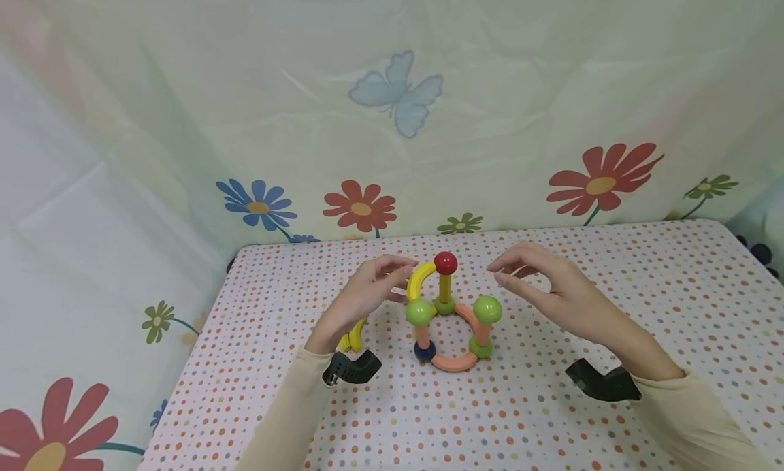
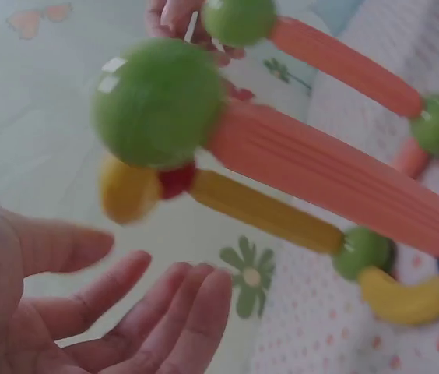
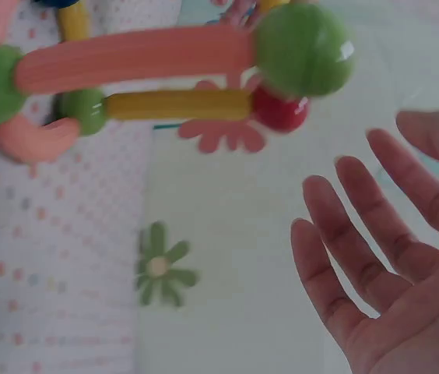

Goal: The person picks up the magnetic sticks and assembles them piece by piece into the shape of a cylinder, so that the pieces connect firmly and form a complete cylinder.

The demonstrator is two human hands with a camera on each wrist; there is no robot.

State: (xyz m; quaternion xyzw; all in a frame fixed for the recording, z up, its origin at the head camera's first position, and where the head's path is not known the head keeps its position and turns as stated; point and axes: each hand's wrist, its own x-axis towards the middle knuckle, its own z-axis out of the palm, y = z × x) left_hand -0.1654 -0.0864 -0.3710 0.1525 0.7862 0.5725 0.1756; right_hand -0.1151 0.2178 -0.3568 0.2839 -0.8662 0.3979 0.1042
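A toy frame of balls and rods stands on the table. Its base ring joins a blue ball (image 1: 425,350), green balls and curved salmon rods (image 1: 454,363). Upright rods carry a red ball (image 1: 446,263) and two green balls, one left (image 1: 419,312) and one right (image 1: 487,309). A yellow curved rod (image 1: 419,279) arches from the red ball to the left green ball. My left hand (image 1: 370,287) hovers left of this arch, fingers apart and holding nothing. To the right of the frame, my right hand (image 1: 551,287) is raised with spread, bare fingers (image 3: 344,241).
Loose yellow curved rods (image 1: 355,335) lie on the table, partly hidden behind my left wrist. The dotted tablecloth (image 1: 520,416) runs back to a flowered curtain (image 1: 490,117). Dark round things (image 1: 761,254) show past the right edge.
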